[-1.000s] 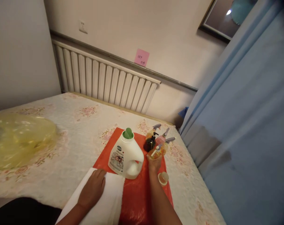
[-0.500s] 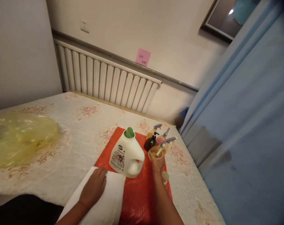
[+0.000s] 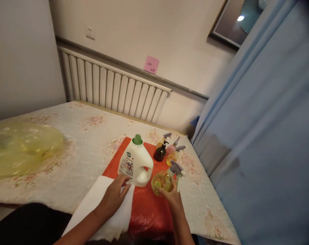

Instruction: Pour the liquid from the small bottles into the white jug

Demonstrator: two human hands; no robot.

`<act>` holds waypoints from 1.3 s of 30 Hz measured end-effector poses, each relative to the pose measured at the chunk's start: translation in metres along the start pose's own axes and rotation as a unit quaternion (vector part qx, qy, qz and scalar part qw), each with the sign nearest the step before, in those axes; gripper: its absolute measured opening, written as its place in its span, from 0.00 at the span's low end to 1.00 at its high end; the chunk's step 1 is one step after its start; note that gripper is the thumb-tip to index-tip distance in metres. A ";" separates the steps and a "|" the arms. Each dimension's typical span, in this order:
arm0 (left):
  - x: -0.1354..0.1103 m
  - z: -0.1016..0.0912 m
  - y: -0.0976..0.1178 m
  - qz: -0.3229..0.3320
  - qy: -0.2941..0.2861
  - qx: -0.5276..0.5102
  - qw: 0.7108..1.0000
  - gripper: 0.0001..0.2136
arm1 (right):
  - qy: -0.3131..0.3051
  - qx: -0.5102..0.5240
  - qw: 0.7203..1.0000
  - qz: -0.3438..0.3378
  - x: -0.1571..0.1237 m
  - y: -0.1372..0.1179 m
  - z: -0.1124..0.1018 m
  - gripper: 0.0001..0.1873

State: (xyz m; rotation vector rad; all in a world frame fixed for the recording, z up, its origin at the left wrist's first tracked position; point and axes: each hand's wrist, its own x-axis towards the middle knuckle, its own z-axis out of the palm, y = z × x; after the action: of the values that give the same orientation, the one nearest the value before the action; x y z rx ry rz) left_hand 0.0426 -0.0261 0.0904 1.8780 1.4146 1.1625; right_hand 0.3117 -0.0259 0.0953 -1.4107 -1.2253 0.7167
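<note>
My right hand [image 3: 172, 198] is closed around a round yellow spray bottle [image 3: 162, 181] with a grey trigger head, held just above the red plastic sheet [image 3: 146, 207]. My left hand [image 3: 115, 196] rests on a white towel [image 3: 103, 207], its fingers curled over the towel's far edge next to the white detergent jug [image 3: 135, 163] with a green cap. Behind stand a dark pump bottle [image 3: 160, 153] and three more small spray bottles [image 3: 172, 154].
All of it lies on a table with a floral cloth [image 3: 88, 136]. A yellow plastic bag [image 3: 21, 146] sits at the left. A radiator [image 3: 110, 86] lines the wall behind. A blue curtain [image 3: 258, 136] hangs along the table's right edge.
My right hand has drawn the yellow spray bottle away from the group of bottles toward me. My left hand has slid forward on the towel, fingers curling at its edge.
</note>
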 end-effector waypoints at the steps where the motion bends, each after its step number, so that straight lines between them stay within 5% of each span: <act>1: 0.002 0.000 0.019 -0.012 -0.030 -0.038 0.999 0.13 | -0.038 0.037 0.999 0.010 -0.010 -0.004 0.000 0.33; 7: 0.012 -0.006 0.083 -0.014 -0.185 -0.239 0.953 0.27 | -0.233 0.165 0.957 0.043 -0.051 -0.025 0.009 0.39; 13: 0.015 -0.018 0.101 -0.020 -0.329 -0.357 0.874 0.16 | -0.297 0.136 0.944 0.045 -0.064 -0.033 0.016 0.40; 19: 0.008 -0.013 0.098 -0.096 -0.278 -0.407 0.865 0.14 | -0.310 0.125 0.942 0.032 -0.068 -0.046 0.019 0.38; 25: 0.004 -0.005 0.107 -0.087 -0.174 -0.313 0.930 0.20 | -0.307 0.125 0.943 0.029 -0.071 -0.054 0.020 0.34; 28: 0.005 -0.011 0.107 -0.075 -0.232 -0.336 0.910 0.25 | -0.301 0.107 0.947 0.033 -0.071 -0.059 0.018 0.34; 32: 0.006 -0.023 0.104 -0.027 -0.314 -0.333 0.889 0.18 | -0.295 0.053 0.952 0.052 -0.070 -0.065 0.015 0.30; 39: 0.007 -0.021 0.109 -0.050 -0.261 -0.419 0.868 0.15 | -0.290 0.083 0.953 0.038 -0.068 -0.066 0.014 0.33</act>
State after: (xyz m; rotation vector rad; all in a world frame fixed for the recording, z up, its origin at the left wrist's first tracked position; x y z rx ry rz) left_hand 0.0800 -0.0565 0.1907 1.3054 0.5409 0.8944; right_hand 0.2604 -0.0925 0.1417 -1.1430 -1.5163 1.3204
